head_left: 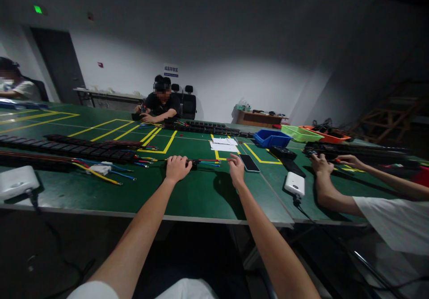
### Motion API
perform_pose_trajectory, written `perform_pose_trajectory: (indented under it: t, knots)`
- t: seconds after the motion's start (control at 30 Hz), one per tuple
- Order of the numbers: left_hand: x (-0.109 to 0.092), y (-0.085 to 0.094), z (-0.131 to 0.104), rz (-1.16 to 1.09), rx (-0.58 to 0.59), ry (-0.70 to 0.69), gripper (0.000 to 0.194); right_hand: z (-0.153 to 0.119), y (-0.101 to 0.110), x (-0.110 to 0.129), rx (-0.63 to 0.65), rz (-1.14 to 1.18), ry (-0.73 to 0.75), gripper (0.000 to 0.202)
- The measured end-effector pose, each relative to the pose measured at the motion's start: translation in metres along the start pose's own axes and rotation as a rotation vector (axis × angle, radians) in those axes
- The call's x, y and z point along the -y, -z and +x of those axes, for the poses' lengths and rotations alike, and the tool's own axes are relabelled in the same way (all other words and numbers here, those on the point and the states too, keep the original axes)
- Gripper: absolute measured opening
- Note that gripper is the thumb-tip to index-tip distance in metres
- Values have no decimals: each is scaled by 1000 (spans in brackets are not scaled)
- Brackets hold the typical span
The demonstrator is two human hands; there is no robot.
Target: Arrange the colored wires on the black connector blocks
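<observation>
My left hand [177, 168] is closed over a thin bundle of cables lying across the green table. Coloured wire ends [211, 162], red, yellow and blue with metal tips, stick out to its right. My right hand [236, 170] hovers just past those ends, fingers loosely bent and apart, with nothing visible in it. Close to its right lies a smartphone [249, 163], screen dark. On the left, a long black cable chain [83, 148] runs toward my left hand. Nearer me is a second cable bundle with yellow and blue wires [97, 173] ending in ring terminals, beside a white connector [100, 168].
White papers [224, 145] lie beyond my hands. A blue bin [272, 138], a green basket [300, 133] and an orange basket [325, 133] stand at the right. White power banks [295, 184] rest near the front edge. A co-worker's hands [323, 166] work at right; another person sits opposite.
</observation>
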State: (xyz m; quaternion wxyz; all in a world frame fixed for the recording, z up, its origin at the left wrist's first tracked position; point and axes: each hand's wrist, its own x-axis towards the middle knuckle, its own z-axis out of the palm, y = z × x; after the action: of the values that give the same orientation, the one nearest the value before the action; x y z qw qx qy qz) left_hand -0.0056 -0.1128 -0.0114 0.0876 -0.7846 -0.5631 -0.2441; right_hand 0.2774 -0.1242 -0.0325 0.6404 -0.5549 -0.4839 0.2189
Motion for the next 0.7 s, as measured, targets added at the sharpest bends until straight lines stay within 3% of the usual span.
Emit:
perform_pose_trajectory:
  t: [0.27,0.7]
  knots:
    - [-3,7,0,5,3,1,36,-7,-3,-5,73,-217,-100,36]
    - [-3,15,4,4,-5,-18,49,-14,-11,5,120,-328,-101,34]
